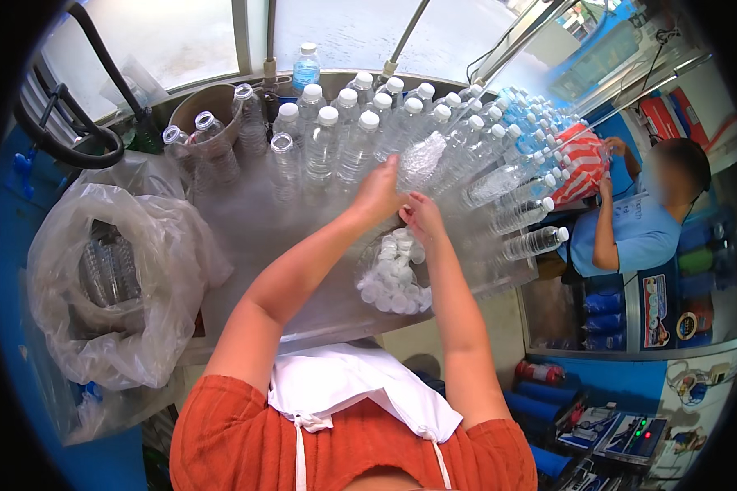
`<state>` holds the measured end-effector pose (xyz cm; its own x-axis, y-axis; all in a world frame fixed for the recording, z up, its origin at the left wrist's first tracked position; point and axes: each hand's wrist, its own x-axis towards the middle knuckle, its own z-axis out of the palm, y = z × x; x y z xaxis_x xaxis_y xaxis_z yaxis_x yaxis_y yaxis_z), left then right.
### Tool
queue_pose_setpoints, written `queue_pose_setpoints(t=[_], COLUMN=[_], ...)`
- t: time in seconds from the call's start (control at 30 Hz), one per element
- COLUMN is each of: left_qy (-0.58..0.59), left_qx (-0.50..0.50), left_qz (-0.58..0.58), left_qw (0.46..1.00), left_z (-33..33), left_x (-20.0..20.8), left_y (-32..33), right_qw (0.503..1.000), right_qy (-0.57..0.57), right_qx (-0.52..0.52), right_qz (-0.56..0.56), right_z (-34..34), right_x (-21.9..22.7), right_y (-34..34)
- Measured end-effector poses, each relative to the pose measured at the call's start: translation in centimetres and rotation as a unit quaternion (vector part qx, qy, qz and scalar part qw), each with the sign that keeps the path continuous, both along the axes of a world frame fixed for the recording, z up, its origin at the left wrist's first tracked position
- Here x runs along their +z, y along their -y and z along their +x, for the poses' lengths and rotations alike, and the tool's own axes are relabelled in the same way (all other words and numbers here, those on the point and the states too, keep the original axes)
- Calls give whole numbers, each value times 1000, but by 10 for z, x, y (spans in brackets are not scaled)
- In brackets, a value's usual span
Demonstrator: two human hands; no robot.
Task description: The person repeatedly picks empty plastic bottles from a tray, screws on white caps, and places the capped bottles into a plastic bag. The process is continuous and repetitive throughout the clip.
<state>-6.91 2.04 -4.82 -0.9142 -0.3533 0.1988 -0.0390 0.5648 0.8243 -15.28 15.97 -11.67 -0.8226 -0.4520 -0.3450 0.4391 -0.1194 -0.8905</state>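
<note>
A worker's left hand [378,196], thumb raised, and right hand [422,218], fingers bent inward, come together above a grey table [258,237]; the fingers overlap, and whether either hand grips anything cannot be told. Just beyond them, crinkled clear plastic [422,159] rests among clear bottles [325,151] with white tops, crowded across the table's far side. Between the forearms, a heap of white caps [385,293] lies near the right wrist. Farther left, an uncapped bottle [283,168] stands before the rows, and a large translucent bag [176,274] gapes around more bottles. At right, a person in a blue shirt [643,233] has hands at a red-and-white striped bag [580,168].
</note>
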Motion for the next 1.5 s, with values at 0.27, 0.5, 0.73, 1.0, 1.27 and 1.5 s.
queue_pose_setpoints(t=[0.27, 0.5, 0.73, 1.0, 1.27, 1.5], left_qy=[16, -7, 2, -8, -50, -91], left_qx=[59, -2, -5, 0, 6, 139], left_qz=[35, -26, -16, -28, -18, -30], left_qw=[997, 1000, 1000, 1000, 999, 986], left_z=[33, 10, 0, 4, 16, 60], left_x=[25, 19, 19, 22, 9, -43], left_y=[10, 5, -4, -3, -5, 3], right_qw=[991, 985, 845, 849, 693, 604], right_qy=[75, -165, -484, -499, -696, -739], right_qx=[37, -18, -173, -165, -70, -118], right_qz=[-103, 48, 148, 46, 174, 273], right_z=[-34, -15, -12, -14, 18, 1], right_x=[22, 86, 131, 139, 136, 122], right_y=[41, -9, -22, 2, 22, 20])
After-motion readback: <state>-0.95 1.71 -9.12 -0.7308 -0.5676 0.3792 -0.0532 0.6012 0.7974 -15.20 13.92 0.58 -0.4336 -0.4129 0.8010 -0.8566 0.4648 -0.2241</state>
